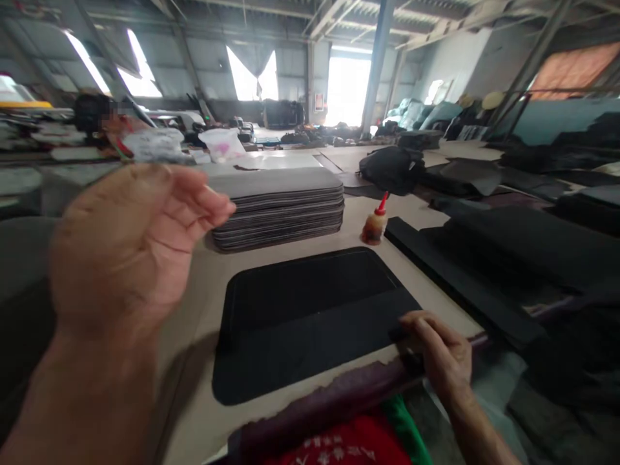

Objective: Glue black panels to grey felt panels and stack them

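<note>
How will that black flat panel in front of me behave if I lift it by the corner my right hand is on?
The black panel lies thin and flat on the table, so it probably sags when lifted by one corner. It looks light for its size, like the stacked grey panels behind it. Its matte surface suggests it won't slip much under the right hand fingers.

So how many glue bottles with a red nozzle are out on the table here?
1. The glue bottle stands upright on the table, just beyond the far right corner of the black panel and right of the grey stack. Others may be hidden in the far clutter.
</note>
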